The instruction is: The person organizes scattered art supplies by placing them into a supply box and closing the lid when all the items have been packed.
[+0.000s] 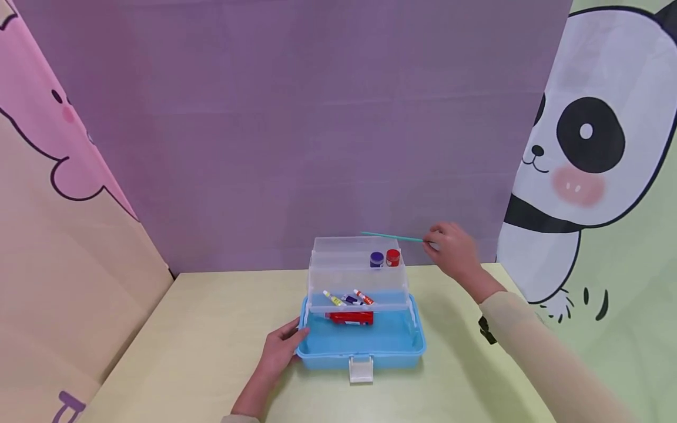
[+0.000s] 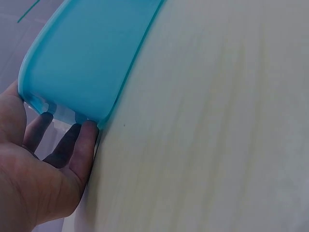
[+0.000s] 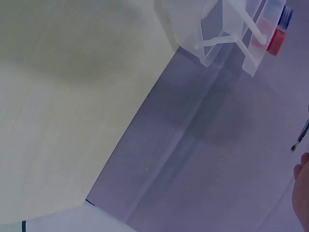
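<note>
In the head view, my right hand [image 1: 453, 249] pinches a thin teal paintbrush [image 1: 391, 236] near one end, above the right side of an open plastic box. Its dark tip [image 3: 295, 147] shows beside my fingers at the right edge of the right wrist view. My left hand [image 1: 280, 352] grips the left end of the blue box [image 1: 365, 359], thumb at the rim and fingers against the side wall [image 2: 63, 104]. Raised clear trays [image 1: 338, 282] hold a purple-lidded jar [image 1: 376, 259], a red-lidded jar [image 1: 393, 257] and three small paint tubes [image 1: 334, 298].
A red object [image 1: 351, 318], its kind unclear, lies in the box's base below the trays. The white latch [image 1: 361, 370] hangs down at the front. The box stands on a pale wooden table [image 1: 211, 329], with a purple backdrop [image 1: 264, 147] behind and printed panels at both sides.
</note>
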### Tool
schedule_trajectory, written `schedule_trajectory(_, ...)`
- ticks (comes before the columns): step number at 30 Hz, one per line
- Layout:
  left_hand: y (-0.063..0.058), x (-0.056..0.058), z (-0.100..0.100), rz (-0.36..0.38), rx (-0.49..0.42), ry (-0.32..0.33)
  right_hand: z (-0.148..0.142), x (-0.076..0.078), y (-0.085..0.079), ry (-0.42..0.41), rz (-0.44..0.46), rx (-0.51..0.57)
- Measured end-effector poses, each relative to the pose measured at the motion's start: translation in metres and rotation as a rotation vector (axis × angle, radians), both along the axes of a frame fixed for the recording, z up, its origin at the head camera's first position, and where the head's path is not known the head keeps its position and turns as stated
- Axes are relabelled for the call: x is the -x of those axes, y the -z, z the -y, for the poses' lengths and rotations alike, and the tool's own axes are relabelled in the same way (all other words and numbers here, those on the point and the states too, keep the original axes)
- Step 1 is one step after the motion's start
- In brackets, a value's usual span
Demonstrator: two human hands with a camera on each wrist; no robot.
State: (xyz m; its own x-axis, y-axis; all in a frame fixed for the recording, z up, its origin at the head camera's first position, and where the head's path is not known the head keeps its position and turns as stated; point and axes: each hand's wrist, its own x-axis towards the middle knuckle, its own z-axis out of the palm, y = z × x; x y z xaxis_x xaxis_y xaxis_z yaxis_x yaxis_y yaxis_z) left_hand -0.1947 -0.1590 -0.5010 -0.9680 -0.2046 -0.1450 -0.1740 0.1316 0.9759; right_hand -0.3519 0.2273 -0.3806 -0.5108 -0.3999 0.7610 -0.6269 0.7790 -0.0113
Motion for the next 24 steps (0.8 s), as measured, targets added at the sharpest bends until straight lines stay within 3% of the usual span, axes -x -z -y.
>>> schedule_trajectory(8,-0.006,-0.005,0.012,-0.016,0.022,-0.036,0.039,0.019,-0.005,-0.041,-0.039,-0.016)
schedule_trajectory(17,-0.001,-0.009,0.013,-0.013,-0.008,-0.024,0.065,0.025,-0.008,0.020,0.078,-0.065)
schedule_trajectory(24,0.000,-0.010,0.014,-0.016,-0.012,-0.025,0.086,0.026,-0.011,0.034,0.100,-0.122)
